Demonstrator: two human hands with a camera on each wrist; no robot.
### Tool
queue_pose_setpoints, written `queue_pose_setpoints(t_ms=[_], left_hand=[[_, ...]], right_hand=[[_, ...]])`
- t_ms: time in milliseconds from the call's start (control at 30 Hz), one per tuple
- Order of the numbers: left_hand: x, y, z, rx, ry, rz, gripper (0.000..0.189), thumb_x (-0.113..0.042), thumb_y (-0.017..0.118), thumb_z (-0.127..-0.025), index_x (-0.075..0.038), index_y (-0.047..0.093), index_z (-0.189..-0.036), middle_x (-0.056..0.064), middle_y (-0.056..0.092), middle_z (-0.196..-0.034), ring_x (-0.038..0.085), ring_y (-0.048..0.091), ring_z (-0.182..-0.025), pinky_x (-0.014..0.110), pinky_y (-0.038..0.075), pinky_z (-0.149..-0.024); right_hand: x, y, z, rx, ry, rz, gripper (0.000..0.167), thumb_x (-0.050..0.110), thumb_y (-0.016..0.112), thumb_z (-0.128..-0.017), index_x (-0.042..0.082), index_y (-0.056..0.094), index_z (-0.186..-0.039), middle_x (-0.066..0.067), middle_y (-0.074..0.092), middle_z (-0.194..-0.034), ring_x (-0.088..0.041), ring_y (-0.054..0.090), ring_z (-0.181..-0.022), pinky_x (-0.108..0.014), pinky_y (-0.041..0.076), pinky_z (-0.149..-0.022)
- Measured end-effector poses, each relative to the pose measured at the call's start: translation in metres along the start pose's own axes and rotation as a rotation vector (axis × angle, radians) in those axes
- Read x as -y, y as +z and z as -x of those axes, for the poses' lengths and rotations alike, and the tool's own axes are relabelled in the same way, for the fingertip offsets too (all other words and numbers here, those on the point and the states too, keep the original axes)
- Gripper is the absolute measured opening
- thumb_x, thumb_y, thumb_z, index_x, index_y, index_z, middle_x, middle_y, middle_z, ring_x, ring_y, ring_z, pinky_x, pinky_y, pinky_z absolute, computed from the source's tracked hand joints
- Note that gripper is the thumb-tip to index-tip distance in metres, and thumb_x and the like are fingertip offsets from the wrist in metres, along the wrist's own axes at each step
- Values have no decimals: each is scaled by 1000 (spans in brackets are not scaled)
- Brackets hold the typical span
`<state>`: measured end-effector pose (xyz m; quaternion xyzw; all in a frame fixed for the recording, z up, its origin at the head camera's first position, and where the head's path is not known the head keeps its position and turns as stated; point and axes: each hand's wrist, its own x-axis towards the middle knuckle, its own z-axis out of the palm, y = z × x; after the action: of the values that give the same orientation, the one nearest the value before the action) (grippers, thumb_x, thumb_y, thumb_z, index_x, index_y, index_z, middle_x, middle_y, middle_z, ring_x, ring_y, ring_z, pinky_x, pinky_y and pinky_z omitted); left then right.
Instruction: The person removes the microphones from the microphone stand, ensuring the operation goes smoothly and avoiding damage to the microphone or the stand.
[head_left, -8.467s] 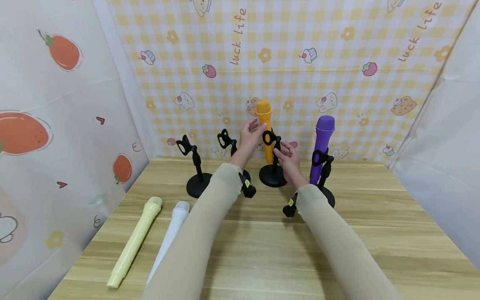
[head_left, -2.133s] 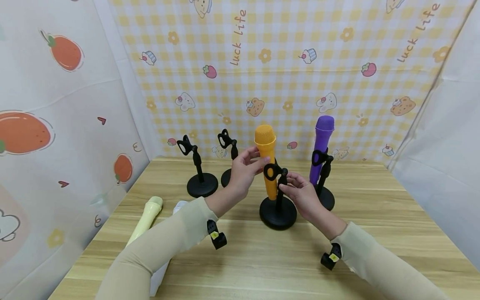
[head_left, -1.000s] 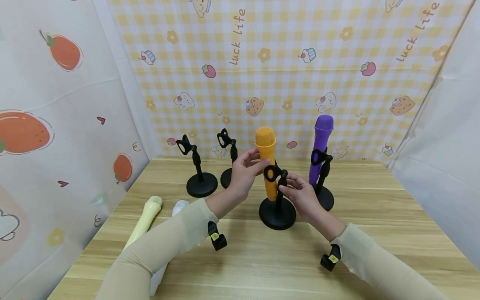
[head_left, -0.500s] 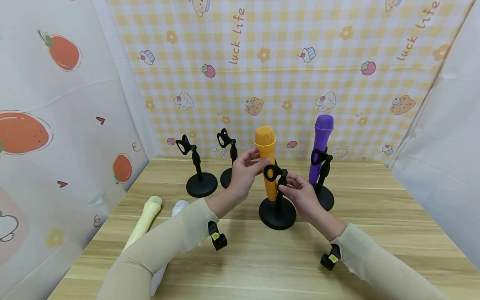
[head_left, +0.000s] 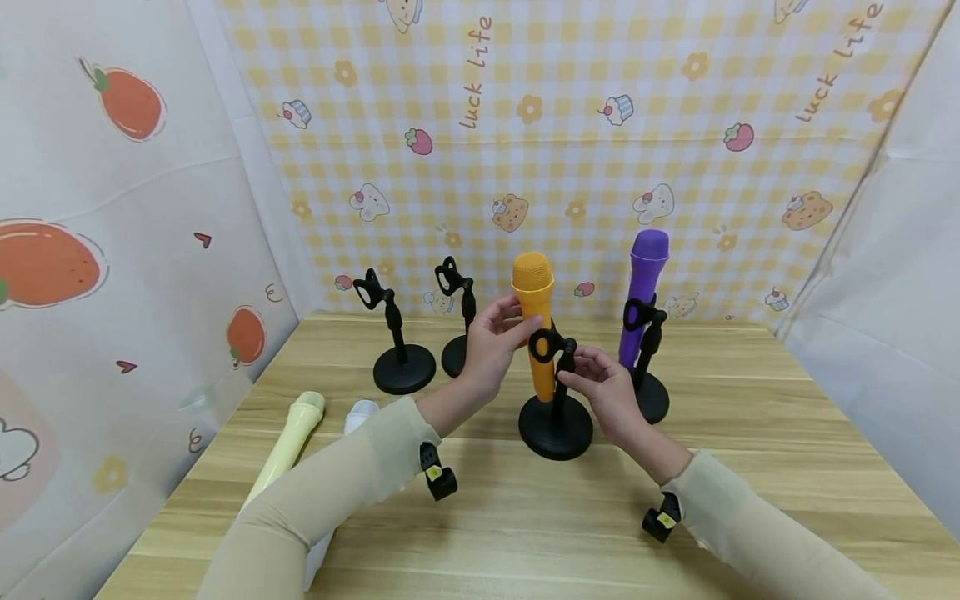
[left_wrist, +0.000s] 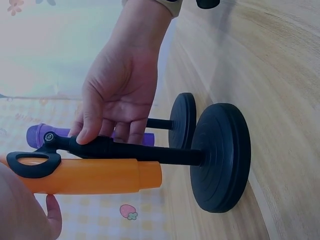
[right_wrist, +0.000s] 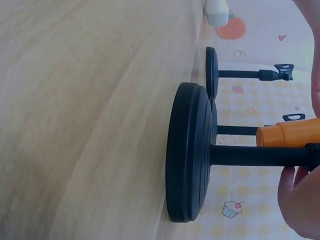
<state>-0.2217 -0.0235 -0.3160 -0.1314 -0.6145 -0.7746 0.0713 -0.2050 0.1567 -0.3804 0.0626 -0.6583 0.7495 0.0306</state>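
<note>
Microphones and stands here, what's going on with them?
A person's left hand holds the orange microphone, set in a black stand, while the right hand grips that stand. The purple microphone is in another stand to the right. Two stands to the left hold no microphone. A pale yellow microphone and a white one lie on the table.
</note>
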Motion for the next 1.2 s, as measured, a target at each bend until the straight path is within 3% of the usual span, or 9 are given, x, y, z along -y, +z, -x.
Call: queue_pose_setpoints(t_ms=[500,667,867,1200], left_hand=[[1,9,2,-72,85,-58,37,-9,78,-84,-5,61,-116,7,60,-107,22,57,-92,34,53,-83],[1,12,2,-101,102,-87,37,-8,80,-81,-8,61,-113,6,59,-105,23,58,-92,35,53,-81],[2,15,1,-127,98,-123,42,-11,83,-78,-11,60,-114,4,59,-106,22,58,-93,35,54,-80],[4,14,1,-155,91,-134,37,-13,82,-79,-11,62,-110,4,61,-103,22,61,-88,36,54,-80]], right_hand=[[-4,7,4,-73,-102,-28,32,-4,74,-83,12,64,-108,2,67,-96,-15,62,-93,-26,54,-82],[-3,8,5,-90,-129,12,33,-4,75,-82,4,63,-112,1,66,-96,-15,63,-91,-26,54,-81],[-2,8,4,-98,-137,56,38,-4,74,-83,-4,58,-118,-1,65,-97,-15,62,-90,-26,54,-81],[-7,5,2,-78,-153,68,35,-3,75,-83,2,62,-115,0,65,-98,-17,63,-90,-28,55,-81]])
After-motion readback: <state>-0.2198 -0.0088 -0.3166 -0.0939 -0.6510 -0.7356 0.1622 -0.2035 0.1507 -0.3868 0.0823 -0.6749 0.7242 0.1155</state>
